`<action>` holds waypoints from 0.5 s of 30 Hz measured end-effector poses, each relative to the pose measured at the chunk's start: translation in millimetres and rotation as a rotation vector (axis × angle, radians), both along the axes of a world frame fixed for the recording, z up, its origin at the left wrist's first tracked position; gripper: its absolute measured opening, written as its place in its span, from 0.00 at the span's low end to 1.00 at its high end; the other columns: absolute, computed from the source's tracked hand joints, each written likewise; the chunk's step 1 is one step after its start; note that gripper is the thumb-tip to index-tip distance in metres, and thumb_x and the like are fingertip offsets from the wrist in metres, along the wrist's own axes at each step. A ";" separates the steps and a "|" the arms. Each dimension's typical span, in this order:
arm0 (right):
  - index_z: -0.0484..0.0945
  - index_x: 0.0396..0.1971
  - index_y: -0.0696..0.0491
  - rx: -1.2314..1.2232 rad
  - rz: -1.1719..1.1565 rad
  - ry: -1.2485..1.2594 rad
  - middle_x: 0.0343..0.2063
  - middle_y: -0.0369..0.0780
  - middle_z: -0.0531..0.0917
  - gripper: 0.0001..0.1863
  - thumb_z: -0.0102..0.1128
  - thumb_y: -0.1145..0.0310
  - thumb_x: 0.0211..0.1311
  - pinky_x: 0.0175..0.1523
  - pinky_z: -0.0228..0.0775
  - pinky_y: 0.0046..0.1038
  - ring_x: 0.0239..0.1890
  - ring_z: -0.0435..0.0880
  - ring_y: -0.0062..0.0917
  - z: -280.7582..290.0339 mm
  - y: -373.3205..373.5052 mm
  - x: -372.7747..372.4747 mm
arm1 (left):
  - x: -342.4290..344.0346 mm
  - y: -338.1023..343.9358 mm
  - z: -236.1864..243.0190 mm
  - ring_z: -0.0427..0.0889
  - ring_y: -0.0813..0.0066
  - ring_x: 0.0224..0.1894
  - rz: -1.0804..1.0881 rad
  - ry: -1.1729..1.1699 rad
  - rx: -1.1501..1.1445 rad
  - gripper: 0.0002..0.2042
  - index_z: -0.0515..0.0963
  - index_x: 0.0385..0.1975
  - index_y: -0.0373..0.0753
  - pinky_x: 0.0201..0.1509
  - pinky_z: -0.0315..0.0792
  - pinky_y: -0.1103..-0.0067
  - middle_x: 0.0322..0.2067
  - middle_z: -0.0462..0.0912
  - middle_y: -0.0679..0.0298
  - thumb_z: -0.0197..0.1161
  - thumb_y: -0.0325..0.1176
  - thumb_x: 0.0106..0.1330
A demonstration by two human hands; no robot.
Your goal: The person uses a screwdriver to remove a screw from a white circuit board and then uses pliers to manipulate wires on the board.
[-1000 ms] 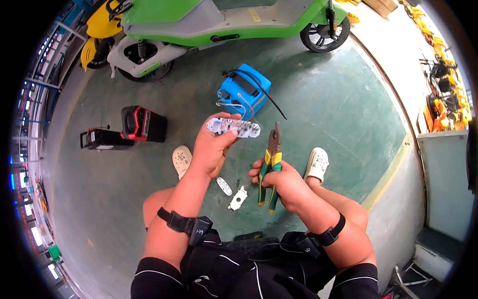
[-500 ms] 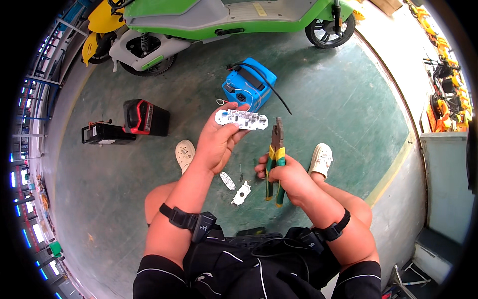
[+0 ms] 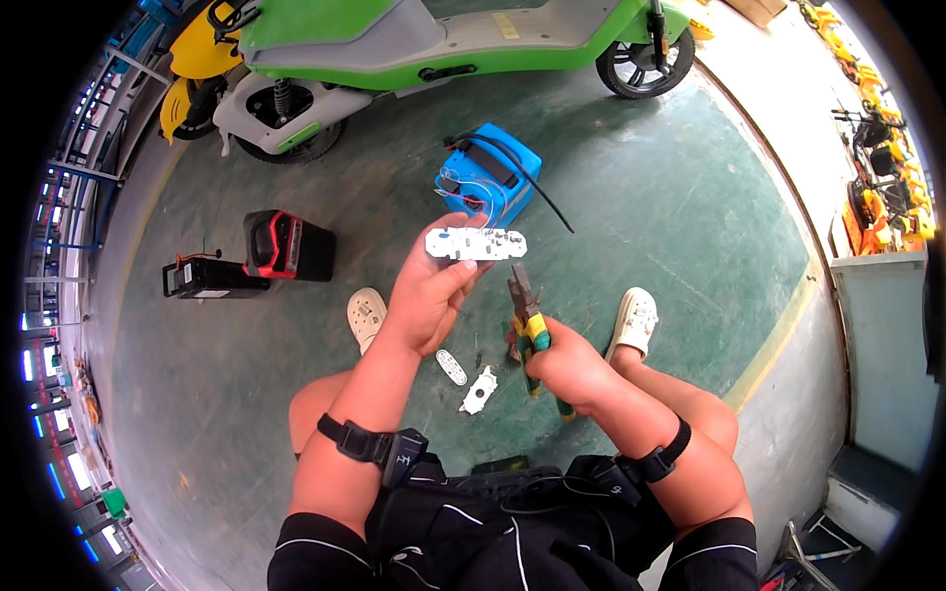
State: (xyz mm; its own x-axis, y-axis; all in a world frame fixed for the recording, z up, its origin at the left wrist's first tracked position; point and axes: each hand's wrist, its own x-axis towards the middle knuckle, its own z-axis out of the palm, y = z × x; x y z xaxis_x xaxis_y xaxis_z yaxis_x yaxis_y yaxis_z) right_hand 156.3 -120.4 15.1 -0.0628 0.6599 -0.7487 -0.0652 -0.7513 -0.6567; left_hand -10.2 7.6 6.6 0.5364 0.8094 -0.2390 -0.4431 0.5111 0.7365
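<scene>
My left hand (image 3: 430, 300) holds a long white circuit board (image 3: 488, 245), with the thumb at its lower edge. My right hand (image 3: 565, 365) grips pliers (image 3: 525, 296) with green-and-yellow handles, their metal jaws angled up toward the board's right half without visibly touching it. Behind the board a blue box (image 3: 516, 197) lies on the floor, with a thick black cable and thin wires on it; whether those wires join the board is unclear. Between my feet lie a small white oval piece (image 3: 451, 366), a white plastic housing (image 3: 478, 392) and tiny bits too small to name.
A green scooter (image 3: 345, 49) stands ahead, a yellow one (image 3: 202, 44) behind it at left. A black-and-red case (image 3: 310, 246) and black battery (image 3: 217, 279) sit at left. At right are yellow vehicles (image 3: 872, 222) and a pale cabinet (image 3: 882, 345); at lower right, a metal frame (image 3: 803, 557).
The pliers have tipped leftward, their jaws swinging from beside the board's right end to below it. My right hand has turned with them; my left hand still holds the board.
</scene>
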 end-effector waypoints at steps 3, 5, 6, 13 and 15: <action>0.72 0.62 0.60 0.013 0.037 -0.055 0.48 0.40 0.80 0.31 0.51 0.84 0.52 0.53 0.69 0.27 0.48 0.77 0.26 0.4 -0.6 2.1 | 3.2 -2.4 -0.1 0.73 0.63 0.66 -0.015 0.060 0.068 0.26 0.64 0.64 0.37 0.74 0.66 0.65 0.66 0.70 0.56 0.57 0.16 0.66; 0.73 0.60 0.59 0.014 0.081 -0.102 0.47 0.40 0.80 0.30 0.52 0.84 0.52 0.51 0.69 0.27 0.47 0.77 0.26 6.0 0.4 3.1 | 3.0 -3.2 -1.8 0.73 0.66 0.65 -0.019 0.125 0.119 0.25 0.66 0.63 0.38 0.71 0.68 0.68 0.64 0.72 0.59 0.60 0.17 0.66; 0.74 0.59 0.59 0.015 0.103 -0.125 0.46 0.40 0.80 0.29 0.52 0.83 0.52 0.50 0.70 0.27 0.46 0.77 0.26 8.2 0.8 3.6 | 2.9 -3.5 -2.7 0.73 0.68 0.65 -0.020 0.158 0.144 0.24 0.67 0.63 0.39 0.70 0.69 0.70 0.63 0.73 0.60 0.61 0.18 0.66; 0.75 0.58 0.58 0.041 0.113 -0.094 0.43 0.39 0.80 0.28 0.51 0.83 0.53 0.47 0.70 0.25 0.44 0.78 0.24 -2.0 -4.2 4.6 | 6.2 -5.7 -0.9 0.76 0.73 0.62 -0.112 0.353 0.253 0.25 0.71 0.63 0.40 0.67 0.70 0.74 0.60 0.76 0.63 0.66 0.22 0.66; 0.75 0.58 0.58 0.030 0.115 -0.094 0.43 0.38 0.80 0.28 0.51 0.83 0.53 0.46 0.70 0.25 0.43 0.78 0.24 1.4 -3.2 4.1 | 3.6 -6.4 -7.0 0.76 0.73 0.61 -0.115 0.552 0.376 0.25 0.71 0.63 0.41 0.66 0.70 0.74 0.59 0.78 0.63 0.67 0.22 0.66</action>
